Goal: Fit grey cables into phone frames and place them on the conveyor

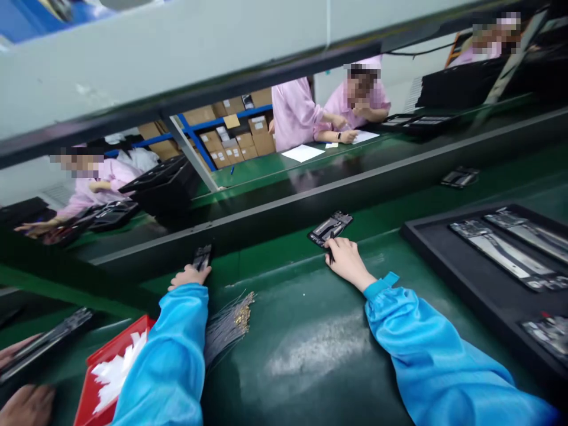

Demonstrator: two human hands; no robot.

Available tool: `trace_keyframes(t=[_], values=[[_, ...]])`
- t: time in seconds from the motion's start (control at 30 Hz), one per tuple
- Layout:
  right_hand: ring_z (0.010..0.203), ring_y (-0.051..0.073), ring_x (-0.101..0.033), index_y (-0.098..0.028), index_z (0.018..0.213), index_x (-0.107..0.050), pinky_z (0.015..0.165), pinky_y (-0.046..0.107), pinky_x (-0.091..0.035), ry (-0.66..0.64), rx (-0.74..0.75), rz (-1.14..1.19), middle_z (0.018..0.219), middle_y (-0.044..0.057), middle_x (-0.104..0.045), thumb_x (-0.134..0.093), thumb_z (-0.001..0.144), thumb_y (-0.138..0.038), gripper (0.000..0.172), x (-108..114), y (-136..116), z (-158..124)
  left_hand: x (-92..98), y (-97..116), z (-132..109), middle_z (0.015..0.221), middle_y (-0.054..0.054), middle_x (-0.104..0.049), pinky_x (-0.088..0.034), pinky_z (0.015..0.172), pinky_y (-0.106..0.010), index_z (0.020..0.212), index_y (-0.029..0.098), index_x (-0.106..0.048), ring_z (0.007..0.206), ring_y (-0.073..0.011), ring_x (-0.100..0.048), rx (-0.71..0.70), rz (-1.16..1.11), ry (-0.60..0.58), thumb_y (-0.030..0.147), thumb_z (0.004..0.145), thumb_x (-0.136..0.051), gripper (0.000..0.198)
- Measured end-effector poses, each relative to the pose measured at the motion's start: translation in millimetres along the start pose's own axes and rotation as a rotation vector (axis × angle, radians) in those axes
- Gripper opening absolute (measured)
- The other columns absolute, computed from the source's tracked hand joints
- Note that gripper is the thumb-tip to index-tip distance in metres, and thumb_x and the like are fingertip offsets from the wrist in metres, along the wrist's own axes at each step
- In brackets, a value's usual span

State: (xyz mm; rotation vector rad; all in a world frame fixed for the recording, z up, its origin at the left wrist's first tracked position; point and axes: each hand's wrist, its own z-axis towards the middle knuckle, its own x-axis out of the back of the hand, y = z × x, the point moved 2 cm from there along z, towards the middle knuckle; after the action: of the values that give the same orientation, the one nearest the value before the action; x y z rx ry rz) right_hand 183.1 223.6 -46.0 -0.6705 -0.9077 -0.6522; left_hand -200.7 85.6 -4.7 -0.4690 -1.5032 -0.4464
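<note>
Now, left hand (pixel 190 276): fingers gripping left device (pixel 202 257) | right hand (pixel 348 259): fingers at right device (pixel 332 226), can't tell if gripping | probably light, stiff, fragile; edges safest

Right phone-like unit (pixel 333 225) — flat, dark-rimmed, pale grey strip and circuitry on upper face — lies slanted on green bench (pixel 266 253), near edge at right fingers (pixel 341 244). Left unit (pixel 203 257) dark, small parts showing, beside dark ledge (pixel 275 218); lower end hidden by left fingers (pixel 194 274).

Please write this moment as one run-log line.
left hand: on left device | right hand: at right device, grip unclear | wires: beside left sleeve | tray: at right
</note>
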Motion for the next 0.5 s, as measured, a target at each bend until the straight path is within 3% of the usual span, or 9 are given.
trace_keyframes(t=[0.13,0.2,0.27,0.3,0.4,0.5], values=[[0.092,0.024,-0.043,-0.017,0.095,-0.052,0.076,0.033,-0.032,0.044,0.007,0.038,0.094,0.010,-0.053,-0.050,0.073,-0.020,0.022,0.3,-0.9,-0.6,6.3,48.9,-26.9,0.106,-0.014,-0.057,-0.042,0.078,-0.036,0.116,0.018,-0.046,0.098,-0.0307,-0.053,-0.268,-0.040,-0.070,0.060,0.065,-0.052,0.066],[0.092,0.024,-0.043,-0.017,0.094,-0.053,0.075,0.033,-0.033,0.055,0.033,0.063,0.095,0.010,-0.052,-0.051,0.074,-0.020,0.020,0.8,-3.0,-1.0,6.6,78.1,-56.6,0.107,-0.008,-0.057,-0.040,0.083,-0.031,0.120,0.023,-0.044,0.099,-0.0254,-0.053,-0.442,-0.069,-0.064,0.058,0.066,-0.054,0.065],[0.094,0.023,-0.043,-0.017,0.093,-0.053,0.077,0.033,-0.034,0.060,0.072,0.086,0.095,0.009,-0.052,-0.052,0.075,-0.022,0.019,2.3,-8.0,-2.4,4.9,104.2,-94.9,0.106,-0.011,-0.057,-0.040,0.084,-0.033,0.121,0.018,-0.045,0.098,-0.0264,-0.052,-0.717,-0.100,-0.026,0.053,0.068,-0.054,0.063],[0.095,0.023,-0.042,-0.018,0.093,-0.053,0.078,0.033,-0.034,0.060,0.099,0.099,0.096,0.009,-0.052,-0.052,0.076,-0.023,0.018,3.6,-11.8,-3.6,3.2,112.8,-113.7,0.107,-0.012,-0.056,-0.039,0.086,-0.034,0.122,0.017,-0.044,0.099,-0.0269,-0.051,-0.789,-0.120,-0.008,0.051,0.068,-0.055,0.065],[0.097,0.021,-0.041,-0.018,0.093,-0.053,0.082,0.034,-0.032,0.019,0.239,0.167,0.097,0.008,-0.052,-0.051,0.079,-0.027,0.017,8.7,-27.7,-9.7,-3.8,121.9,-158.6,0.110,-0.011,-0.055,-0.039,0.088,-0.034,0.124,0.016,-0.042,0.101,-0.0256,-0.049,-0.953,-0.182,-0.063,0.049,0.070,-0.056,0.065],[0.094,0.021,-0.041,-0.018,0.093,-0.054,0.081,0.035,-0.031,-0.097,0.441,0.226,0.092,0.007,-0.052,-0.052,0.079,-0.033,0.021,13.5,-46.2,-17.8,-5.1,107.4,-173.8,0.117,-0.010,-0.050,-0.037,0.090,-0.035,0.126,0.018,-0.039,0.106,-0.0249,-0.045,-0.974,-0.156,-0.055,0.045,0.073,-0.056,0.062]])
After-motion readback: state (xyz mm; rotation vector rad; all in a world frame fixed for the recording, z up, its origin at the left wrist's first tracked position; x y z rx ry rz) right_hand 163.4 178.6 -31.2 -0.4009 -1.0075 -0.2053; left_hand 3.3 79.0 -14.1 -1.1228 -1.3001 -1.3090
